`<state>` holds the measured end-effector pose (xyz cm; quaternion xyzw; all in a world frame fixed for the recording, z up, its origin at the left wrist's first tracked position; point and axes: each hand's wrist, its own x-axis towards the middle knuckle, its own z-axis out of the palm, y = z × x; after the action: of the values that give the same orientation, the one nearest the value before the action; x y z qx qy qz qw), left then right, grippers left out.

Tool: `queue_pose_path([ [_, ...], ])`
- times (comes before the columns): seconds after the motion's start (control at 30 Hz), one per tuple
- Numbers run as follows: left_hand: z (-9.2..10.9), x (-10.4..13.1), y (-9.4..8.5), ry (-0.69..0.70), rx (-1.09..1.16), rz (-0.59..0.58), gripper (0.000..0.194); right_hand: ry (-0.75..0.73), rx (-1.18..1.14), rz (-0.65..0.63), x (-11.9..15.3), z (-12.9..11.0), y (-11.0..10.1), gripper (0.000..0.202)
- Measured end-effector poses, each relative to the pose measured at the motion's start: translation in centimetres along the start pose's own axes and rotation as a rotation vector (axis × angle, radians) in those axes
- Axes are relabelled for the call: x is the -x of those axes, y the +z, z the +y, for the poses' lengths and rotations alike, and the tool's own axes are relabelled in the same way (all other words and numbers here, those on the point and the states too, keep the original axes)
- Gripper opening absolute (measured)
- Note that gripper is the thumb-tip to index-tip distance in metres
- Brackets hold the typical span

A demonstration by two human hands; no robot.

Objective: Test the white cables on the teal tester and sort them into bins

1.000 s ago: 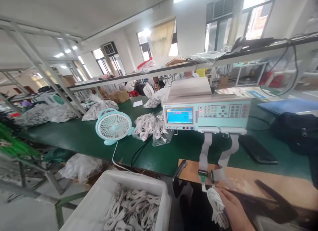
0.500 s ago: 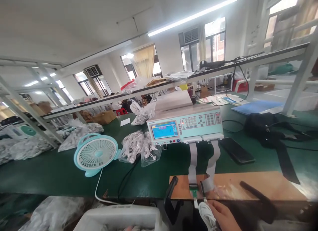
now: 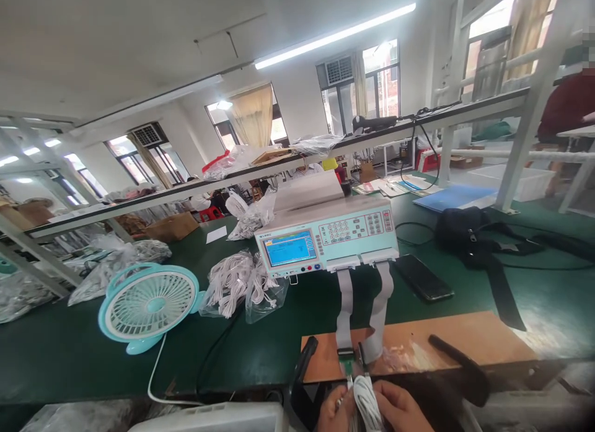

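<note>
From where I stand, the right hand [image 3: 397, 407] has its fingers closed on the right side of the white cable bundle [image 3: 368, 404]. The left hand [image 3: 335, 410] is curled in at the bundle's left side; I can't tell whether it pinches a loose end or the loops themselves. The bundle sits between the hands, its top just below the green connector board [image 3: 347, 362] and a dark connector [image 3: 362, 356] beside it. Whether a plug is seated there is too small to make out.

To my eye, steadying the coil with one hand while the other holds a plug by its housing, in line with its socket, would spare the thin wires. A sideways pull could tilt the little board.

Just ahead of the hands, flat grey ribbon cables [image 3: 344, 305] rise from the connectors across the wooden board [image 3: 446, 345] to the tester [image 3: 356, 230]; a snagged loop might tug them. A black bracket [image 3: 303, 379] stands close by the left hand and could catch an elbow or strand, while a dark bar [image 3: 460, 362] leans out to the right hand's right.

Farther off on the green bench [image 3: 260, 351], a phone [image 3: 424, 277] lies beyond the right hand, and bagged cables [image 3: 227, 283] and a fan [image 3: 155, 305] beyond the left. A white bin [image 3: 209, 418] is to the left hand's left.
</note>
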<state>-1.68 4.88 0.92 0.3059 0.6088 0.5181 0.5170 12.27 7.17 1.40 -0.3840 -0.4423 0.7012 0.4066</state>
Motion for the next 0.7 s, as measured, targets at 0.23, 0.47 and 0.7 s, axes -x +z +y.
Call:
queue_pose_path([
  [0.23, 0.3, 0.3, 0.1, -0.04, 0.123, -0.117, 0.04, -0.033, 0.035, 0.198, 0.2, -0.4, 1.4, 0.036],
  [0.47, 0.5, 0.4, 0.3, -0.004, 0.107, -0.116, 0.038, -0.029, 0.019, 0.189, 0.0, 0.0, 1.4, 0.039],
  [0.7, -0.1, 0.1, 0.0, 0.049, 0.045, -0.12, 0.042, -0.023, -0.033, 0.169, -0.3, 0.3, 1.2, 0.042],
])
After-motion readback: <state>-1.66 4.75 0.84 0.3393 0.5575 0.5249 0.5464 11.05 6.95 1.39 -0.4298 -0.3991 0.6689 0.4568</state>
